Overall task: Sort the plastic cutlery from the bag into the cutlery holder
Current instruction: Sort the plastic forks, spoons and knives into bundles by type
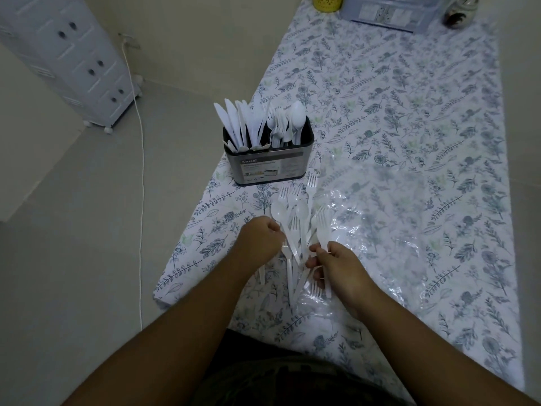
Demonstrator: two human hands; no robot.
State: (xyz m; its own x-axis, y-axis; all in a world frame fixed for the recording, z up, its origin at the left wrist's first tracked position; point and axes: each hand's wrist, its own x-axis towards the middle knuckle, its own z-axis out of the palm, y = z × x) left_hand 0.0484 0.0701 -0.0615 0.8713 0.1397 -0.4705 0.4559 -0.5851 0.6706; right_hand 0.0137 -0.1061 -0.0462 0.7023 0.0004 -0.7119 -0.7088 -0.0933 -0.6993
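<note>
Holder (268,167) well beyond our grips already stocked with knives, forks, spoons; both hands, left (260,237) and right (336,262), pinch handles in the loose pile (295,218) between them, bag (366,230) alongside: roughly half left, we judge.

white drawer cabinet (73,54), yellow cup (326,2)

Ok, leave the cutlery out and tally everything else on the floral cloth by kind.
Cutlery holder: 1
Clear plastic bag: 1
Yellow container: 1
Grey plastic box: 1
Dark patterned jar: 1
Total: 5
</note>
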